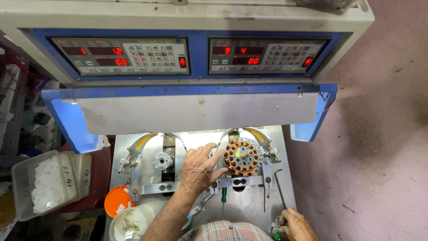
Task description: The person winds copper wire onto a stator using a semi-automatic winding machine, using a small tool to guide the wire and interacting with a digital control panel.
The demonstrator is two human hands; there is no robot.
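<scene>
A round stator (241,157) with copper-wound coils around its rim sits on the right spindle of a winding machine. My left hand (199,170) lies spread on the steel bed, its fingertips touching the stator's left edge. My right hand (294,225) is at the machine's front right corner, closed around a small green-topped knob or button (277,235). The left spindle (162,160) is bare, with no stator on it.
Above hang a white guard plate (196,111) and two blue control panels with red digit displays (120,56). An L-shaped hex key (280,180) lies on the bed at right. Left of the machine stand a clear box of white pieces (42,183), an orange lid (117,201) and a white tub (131,223).
</scene>
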